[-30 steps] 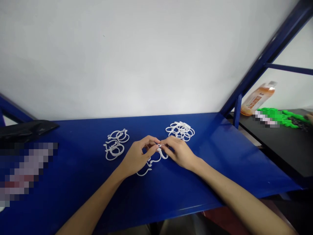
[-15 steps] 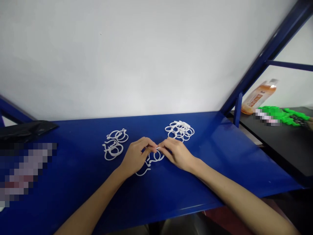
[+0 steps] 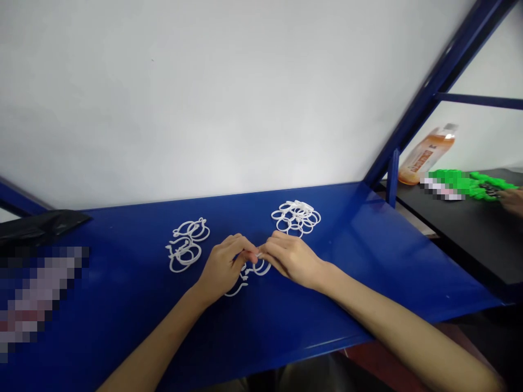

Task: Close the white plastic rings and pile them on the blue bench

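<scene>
My left hand (image 3: pixel 226 264) and my right hand (image 3: pixel 292 258) meet at the middle of the blue table (image 3: pixel 327 321). Between their fingertips they pinch a small white ring (image 3: pixel 259 255), mostly hidden by the fingers. Just below it lie more white rings (image 3: pixel 261 268) and an open white hook-shaped piece (image 3: pixel 237 292). Left of my hands is a loose group of open white rings (image 3: pixel 186 253) with knobbed ends. Behind my right hand sits a pile of closed white rings (image 3: pixel 297 215).
A black plastic bag (image 3: pixel 44 226) rests at the table's left end. On a black table (image 3: pixel 461 239) at the right are a bottle of orange drink (image 3: pixel 427 155) and green pieces (image 3: pixel 449 177). Another person's hand (image 3: pixel 512 200) is at the far right. Blue frame posts (image 3: pixel 392 177) stand between.
The view has shifted slightly. Both hands stay together at the same spot, and my right fingers now curl closer over the small white ring. The other person's hand shows more.
</scene>
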The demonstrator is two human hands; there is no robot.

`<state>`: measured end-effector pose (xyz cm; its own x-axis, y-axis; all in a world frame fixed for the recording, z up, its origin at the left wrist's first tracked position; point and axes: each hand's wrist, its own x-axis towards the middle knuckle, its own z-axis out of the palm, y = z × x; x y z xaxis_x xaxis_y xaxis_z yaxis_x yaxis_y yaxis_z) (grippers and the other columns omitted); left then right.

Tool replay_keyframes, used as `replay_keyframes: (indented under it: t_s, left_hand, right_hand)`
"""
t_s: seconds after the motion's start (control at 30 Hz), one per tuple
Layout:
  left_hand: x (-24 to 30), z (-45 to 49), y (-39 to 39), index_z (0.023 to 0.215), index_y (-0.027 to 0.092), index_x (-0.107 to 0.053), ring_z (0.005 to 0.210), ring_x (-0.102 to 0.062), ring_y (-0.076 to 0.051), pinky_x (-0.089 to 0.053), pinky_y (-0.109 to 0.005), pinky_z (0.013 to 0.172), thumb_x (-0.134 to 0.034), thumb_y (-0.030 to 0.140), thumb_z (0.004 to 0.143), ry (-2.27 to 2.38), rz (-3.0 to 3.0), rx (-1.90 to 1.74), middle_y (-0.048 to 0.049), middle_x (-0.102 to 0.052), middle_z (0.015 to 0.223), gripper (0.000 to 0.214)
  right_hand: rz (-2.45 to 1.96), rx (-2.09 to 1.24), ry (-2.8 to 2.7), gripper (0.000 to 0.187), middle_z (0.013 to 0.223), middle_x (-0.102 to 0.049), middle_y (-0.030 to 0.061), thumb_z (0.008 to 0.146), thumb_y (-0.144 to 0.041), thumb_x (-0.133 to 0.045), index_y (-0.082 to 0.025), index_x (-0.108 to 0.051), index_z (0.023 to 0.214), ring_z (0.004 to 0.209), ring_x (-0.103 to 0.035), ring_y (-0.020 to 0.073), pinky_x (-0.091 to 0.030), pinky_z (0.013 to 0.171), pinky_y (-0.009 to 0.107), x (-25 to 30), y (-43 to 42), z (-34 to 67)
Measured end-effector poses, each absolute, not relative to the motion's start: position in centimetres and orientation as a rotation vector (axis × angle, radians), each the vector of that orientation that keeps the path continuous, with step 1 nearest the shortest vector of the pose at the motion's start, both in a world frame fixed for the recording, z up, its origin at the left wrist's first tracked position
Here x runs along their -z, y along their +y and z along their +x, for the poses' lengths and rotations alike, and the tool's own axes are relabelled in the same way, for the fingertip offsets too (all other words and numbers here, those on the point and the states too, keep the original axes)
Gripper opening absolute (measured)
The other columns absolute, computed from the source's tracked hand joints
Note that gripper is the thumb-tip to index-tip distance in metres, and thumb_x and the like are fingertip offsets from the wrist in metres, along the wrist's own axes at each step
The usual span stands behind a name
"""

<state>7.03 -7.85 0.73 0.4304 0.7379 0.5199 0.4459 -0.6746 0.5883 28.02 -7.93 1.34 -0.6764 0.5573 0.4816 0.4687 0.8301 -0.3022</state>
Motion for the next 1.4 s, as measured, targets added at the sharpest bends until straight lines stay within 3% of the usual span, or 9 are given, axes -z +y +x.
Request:
replay_keyframes:
  t_s: [0.13,0.2,0.3,0.47,0.73,0.9,1.1,1.27,1.4]
  left_hand:
    - [-0.8,7.1,-7.5,0.084,0.022,-0.064,0.072,-0.062,-0.013,-0.049,-0.026,0.074,-0.049,0.022,0.098,1.071,2.353,-1.12,0.0026,-0.067,0.076,0.02]
    - [-0.7,7.0,-7.2,0.099,0.024,-0.066,0.078,-0.063,-0.014,-0.051,-0.029,0.078,-0.053,0.026,0.098,1.151,2.362,-1.092,0.0024,-0.069,0.085,0.014]
    - [-0.6,6.6,-6.8,0.121,0.027,-0.06,0.087,-0.064,-0.016,-0.051,-0.033,0.084,-0.059,0.031,0.095,1.291,2.377,-0.986,0.0012,-0.069,0.097,0.026]
    - [-0.5,5.9,-6.4,0.11,0.024,-0.063,0.1,-0.061,-0.02,-0.047,-0.04,0.094,-0.056,0.031,0.097,1.325,2.536,-0.746,-0.0007,-0.069,0.102,0.016]
    - [-0.2,6.0,-6.5,0.107,0.022,-0.064,0.094,-0.061,-0.02,-0.046,-0.037,0.087,-0.053,0.033,0.099,1.265,2.621,-0.611,-0.0014,-0.07,0.097,0.018]
    - [-0.5,5.9,-6.6,0.106,0.022,-0.064,0.099,-0.061,-0.021,-0.045,-0.039,0.089,-0.052,0.033,0.099,1.286,2.612,-0.602,-0.001,-0.07,0.103,0.017]
    - [-0.7,5.7,-7.0,0.116,0.026,-0.063,0.111,-0.057,-0.024,-0.041,-0.044,0.101,-0.055,0.044,0.095,1.265,2.578,-0.457,-0.0022,-0.065,0.119,0.029]
    - [-1.6,5.7,-7.5,0.124,0.029,-0.06,0.118,-0.053,-0.029,-0.039,-0.048,0.105,-0.063,0.058,0.086,1.248,2.539,-0.3,-0.0034,-0.06,0.127,0.048]
    - [-2.2,5.7,-7.7,0.129,0.031,-0.057,0.12,-0.052,-0.03,-0.037,-0.049,0.107,-0.065,0.057,0.083,1.226,2.534,-0.239,-0.0039,-0.058,0.129,0.053]
  right_hand:
    - [-0.731,-0.403,-2.331,0.021,0.086,-0.071,0.0039,0.102,-0.028,-0.049,-0.019,-0.067,0.103,0.077,-0.06,0.016,-0.05,0.071,0.029,-1.3,-7.2,28.3]
    - [-0.709,-0.481,-2.252,0.018,0.093,-0.073,0.0029,0.101,-0.026,-0.051,-0.021,-0.068,0.105,0.084,-0.063,0.0154,-0.052,0.079,0.03,-1.4,-6.3,29.0]
    - [-0.801,-0.379,-2.112,0.015,0.102,-0.071,0.004,0.099,-0.024,-0.054,-0.023,-0.07,0.1,0.097,-0.064,0.0176,-0.052,0.089,0.035,-1.6,-4.4,31.1]
    - [-1.227,-0.016,-1.905,0.012,0.104,-0.06,0.0091,0.095,-0.023,-0.056,-0.02,-0.066,0.091,0.087,-0.063,0.0203,-0.054,0.077,0.035,-1.4,-1.2,35.8]
    - [-1.403,-0.007,-2.184,0.014,0.098,-0.065,0.0076,0.093,-0.015,-0.051,-0.019,-0.065,0.097,0.089,-0.062,0.0214,-0.049,0.084,0.035,-1.0,-0.3,39.1]
    - [-1.455,-0.008,-2.3,0.016,0.103,-0.067,0.0098,0.089,-0.011,-0.055,-0.018,-0.07,0.089,0.095,-0.062,0.0227,-0.049,0.09,0.037,-1.7,-0.6,40.1]
    - [-1.638,-0.104,-2.315,0.016,0.102,-0.067,0.0081,0.083,-0.008,-0.061,-0.018,-0.073,0.087,0.09,-0.066,0.0195,-0.051,0.088,0.031,-2.5,-1.2,40.7]
    - [-1.721,-0.112,-2.36,0.019,0.108,-0.069,0.0081,0.084,-0.006,-0.06,-0.018,-0.074,0.092,0.097,-0.067,0.0207,-0.049,0.091,0.028,-3.0,-1.6,40.3]
    - [-1.799,-0.072,-2.322,0.025,0.11,-0.07,0.008,0.085,-0.005,-0.058,-0.018,-0.073,0.1,0.096,-0.068,0.0204,-0.049,0.087,0.027,-3.2,-2.0,39.8]
